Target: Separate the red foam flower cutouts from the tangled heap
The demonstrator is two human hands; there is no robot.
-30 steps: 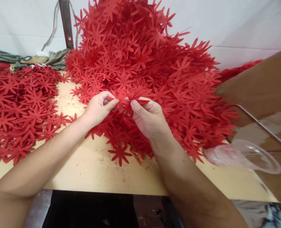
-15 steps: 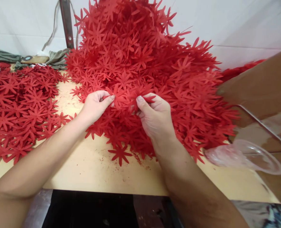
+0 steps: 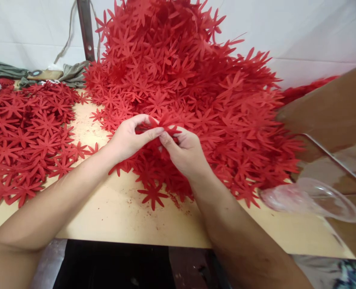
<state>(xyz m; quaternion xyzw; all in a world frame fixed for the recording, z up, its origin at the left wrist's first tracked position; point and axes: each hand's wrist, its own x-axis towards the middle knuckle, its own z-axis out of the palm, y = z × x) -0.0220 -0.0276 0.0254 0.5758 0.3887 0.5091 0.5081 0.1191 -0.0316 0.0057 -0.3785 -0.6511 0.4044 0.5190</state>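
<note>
Both my hands meet in front of a tall heap of red flower-shaped cutouts (image 3: 166,80), thumbs almost touching. My left hand (image 3: 132,136) is closed, thumb and forefinger pinching a red flower cutout (image 3: 168,121). From the other side my right hand (image 3: 185,150) pinches the same cutout, its thumb pressed close to the left thumb. Narrow petals stick out above and between the fingers. Whether one layer or more is held I cannot tell. A single flower cutout (image 3: 152,195) lies flat on the table below the hands.
A lower spread of red cutouts (image 3: 30,132) covers the left of the wooden table (image 3: 129,224). A clear plastic cup (image 3: 313,200) lies on its side at right, by a brown cardboard box (image 3: 325,116). Green cloth (image 3: 74,74) and a metal post (image 3: 86,32) are behind.
My hands have come together from a short distance apart; the right moved left and the left slightly right. The red cutout is now between both sets of fingertips.
</note>
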